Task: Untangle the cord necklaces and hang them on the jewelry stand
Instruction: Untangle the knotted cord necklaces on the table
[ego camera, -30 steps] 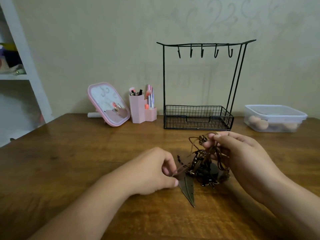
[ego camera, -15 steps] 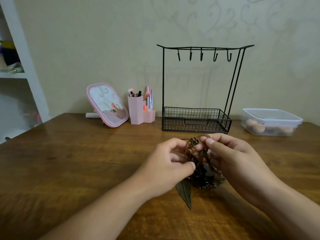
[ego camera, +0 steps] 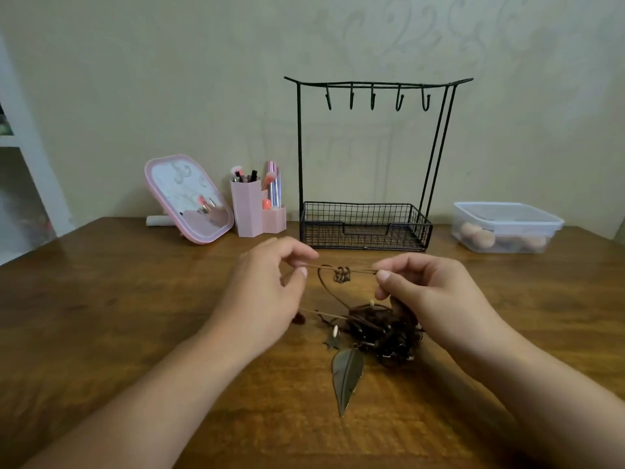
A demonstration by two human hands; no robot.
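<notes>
A tangled heap of brown cord necklaces (ego camera: 382, 330) lies on the wooden table (ego camera: 101, 316), with a dark metal leaf pendant (ego camera: 346, 374) sticking out toward me. One brown cord (ego camera: 341, 268) is stretched level above the heap, a small knotted coil at its middle. My left hand (ego camera: 267, 292) pinches the cord's left end and my right hand (ego camera: 429, 292) pinches its right end. The black wire jewelry stand (ego camera: 368, 154) rises behind, its several hooks bare and its basket base showing nothing inside.
A pink tilted mirror (ego camera: 189, 198) and a pink brush holder (ego camera: 253, 211) stand at the back left. A clear lidded box with makeup sponges (ego camera: 507, 228) sits at the back right. A white shelf unit (ego camera: 20, 157) flanks the table's left edge.
My hands have moved apart and pulled one cord taut between them above the heap. The leaf pendant has dropped flat onto the table. The camera has tilted slightly.
</notes>
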